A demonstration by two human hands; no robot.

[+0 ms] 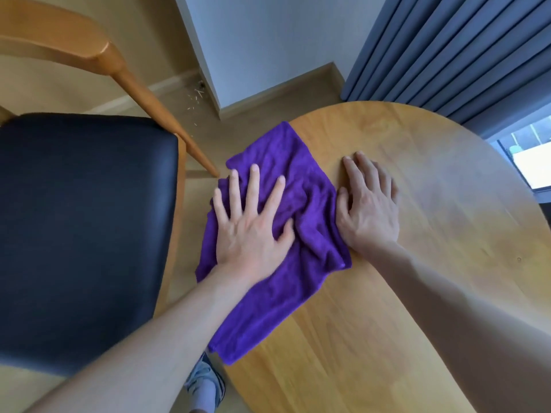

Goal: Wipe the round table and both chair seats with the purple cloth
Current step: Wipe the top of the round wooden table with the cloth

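The purple cloth (pixel 286 180) lies rumpled over the left edge of the round wooden table (pixel 417 263), part of it hanging past the rim. My left hand (pixel 250 222) presses flat on the cloth with fingers spread. My right hand (pixel 369 204) rests flat on the bare tabletop just right of the cloth, its thumb touching the cloth's edge. One wooden chair with a black padded seat (pixel 83 234) stands to the left of the table. No other chair is in view.
The chair's curved wooden backrest (pixel 74 40) and leg rise at the upper left. A white wall corner (pixel 268 49) and blue-grey curtain (pixel 462 55) stand behind the table. A window (pixel 530 162) shows at right. My foot (pixel 205 386) is on the floor below.
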